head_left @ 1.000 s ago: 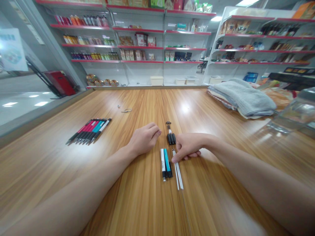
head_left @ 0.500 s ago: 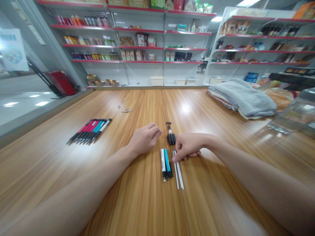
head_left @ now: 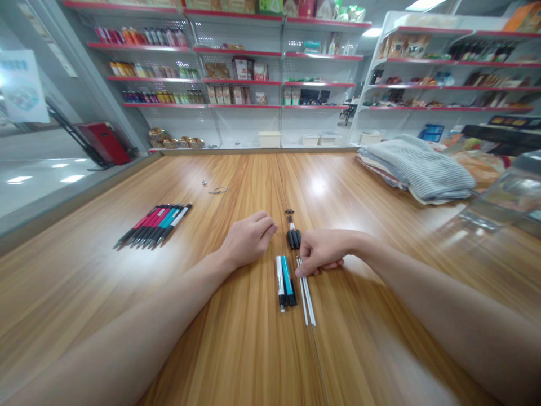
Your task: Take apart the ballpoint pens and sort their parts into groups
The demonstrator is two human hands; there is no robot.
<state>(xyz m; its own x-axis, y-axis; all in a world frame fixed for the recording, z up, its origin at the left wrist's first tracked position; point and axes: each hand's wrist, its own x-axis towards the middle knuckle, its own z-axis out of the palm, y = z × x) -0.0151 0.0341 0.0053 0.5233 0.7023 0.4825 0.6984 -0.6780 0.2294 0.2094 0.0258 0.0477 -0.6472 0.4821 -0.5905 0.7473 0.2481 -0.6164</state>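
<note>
My left hand (head_left: 250, 238) rests on the wooden table with its fingers curled in; nothing shows in it. My right hand (head_left: 323, 252) is bent over the upper ends of thin white pen refills (head_left: 310, 304), thumb and forefinger closed at one of them. Left of the refills lie a white pen barrel (head_left: 279, 276) and a turquoise pen barrel (head_left: 287, 273), with black parts beside their lower ends. Black rubber grips (head_left: 294, 239) stand in a row between my hands. Beyond them are a small white piece (head_left: 292, 226), springs (head_left: 289, 219) and tiny dark parts (head_left: 289, 211).
Several pens (head_left: 158, 223) in red, turquoise and white lie side by side at the left. A thin ring-like strip (head_left: 218, 190) lies farther back. Folded cloths (head_left: 418, 166) and a clear container (head_left: 502, 194) are at the right. Stocked shelves (head_left: 240, 82) stand behind the table.
The leftmost refill's lower end has shifted very slightly right, under my right hand. My left hand and the other pen parts look unmoved.
</note>
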